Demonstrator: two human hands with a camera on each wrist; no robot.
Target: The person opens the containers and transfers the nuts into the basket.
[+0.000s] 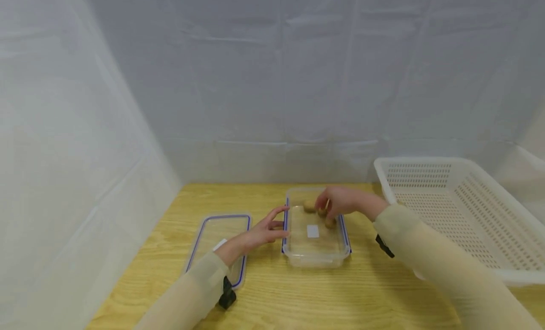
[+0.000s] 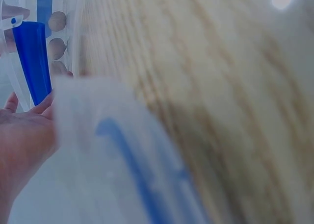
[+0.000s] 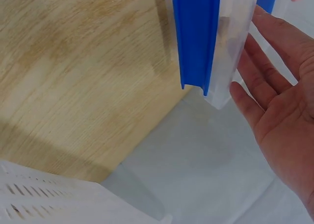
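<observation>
A clear plastic box with blue side clips stands on the table. Inside it, towards the back, lie several round brown pieces; through the clear wall they look like small balls. My left hand is at the box's left side, fingers spread, fingertips right at the rim. My right hand reaches over the right rim, fingers bent down among the brown pieces. In the right wrist view its fingers are gently bent beside the box wall; I cannot tell if they pinch a piece.
Left of the box lies a clear lid with a blue seal, partly under my left forearm. A white perforated basket stands on the right, beside my right forearm. White sheeting hangs behind the wooden table.
</observation>
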